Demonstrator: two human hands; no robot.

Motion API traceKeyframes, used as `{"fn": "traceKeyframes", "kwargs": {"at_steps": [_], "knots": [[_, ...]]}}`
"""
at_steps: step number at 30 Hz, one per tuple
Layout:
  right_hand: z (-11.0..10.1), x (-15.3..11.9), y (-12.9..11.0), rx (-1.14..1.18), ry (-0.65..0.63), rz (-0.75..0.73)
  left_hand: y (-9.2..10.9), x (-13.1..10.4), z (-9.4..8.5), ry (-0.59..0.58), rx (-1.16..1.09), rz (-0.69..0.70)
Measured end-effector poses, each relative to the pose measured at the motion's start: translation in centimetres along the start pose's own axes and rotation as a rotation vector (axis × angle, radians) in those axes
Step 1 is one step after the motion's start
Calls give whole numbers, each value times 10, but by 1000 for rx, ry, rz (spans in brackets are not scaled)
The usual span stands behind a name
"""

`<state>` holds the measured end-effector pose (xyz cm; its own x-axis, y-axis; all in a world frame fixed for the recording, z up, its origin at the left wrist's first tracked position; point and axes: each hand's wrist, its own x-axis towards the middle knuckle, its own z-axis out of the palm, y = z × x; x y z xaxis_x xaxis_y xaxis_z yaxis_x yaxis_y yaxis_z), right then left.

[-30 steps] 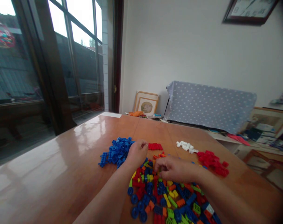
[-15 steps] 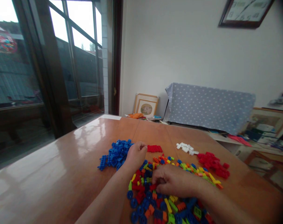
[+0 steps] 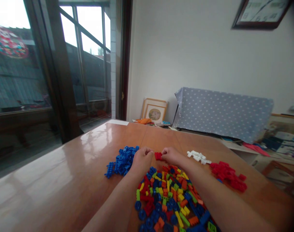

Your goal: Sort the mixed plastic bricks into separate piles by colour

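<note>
Several red toy bricks (image 3: 157,156) lie in a short row beyond the mixed pile. At the row's right end are the bent fingertips of my right hand (image 3: 172,156), closed on a red brick that they mostly cover. Just left of the row, my left hand (image 3: 144,157) hovers with thumb and fingers pinched together; whatever is between them is hidden. A heap of blue bricks (image 3: 124,160) sits beside my left hand. Below both hands spreads a mixed pile of bricks (image 3: 171,196) in red, yellow, green, orange and blue, with blue wheels among them.
On the right of the wooden table (image 3: 71,174) lie a small group of white pieces (image 3: 198,157) and a heap of red pieces (image 3: 228,175). Past the table's far edge stand framed pictures (image 3: 154,111) and something draped in a dotted grey cloth (image 3: 221,112).
My right hand has moved from the mixed pile up and away to the right end of the red row. The left hand stays pinched beside the row. The view has shifted slightly.
</note>
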<state>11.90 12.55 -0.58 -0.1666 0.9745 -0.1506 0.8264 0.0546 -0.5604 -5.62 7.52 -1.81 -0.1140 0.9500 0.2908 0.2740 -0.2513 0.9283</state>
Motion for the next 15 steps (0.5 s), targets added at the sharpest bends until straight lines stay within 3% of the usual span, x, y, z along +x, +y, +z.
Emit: {"fn": "traceKeyframes", "kwargs": {"at_steps": [8, 15], "knots": [[10, 36, -13, -28, -164, 178, -2, 3, -1, 3, 10, -32], [10, 31, -7, -22, -135, 187, -6, 5, -1, 5, 10, -20]]}}
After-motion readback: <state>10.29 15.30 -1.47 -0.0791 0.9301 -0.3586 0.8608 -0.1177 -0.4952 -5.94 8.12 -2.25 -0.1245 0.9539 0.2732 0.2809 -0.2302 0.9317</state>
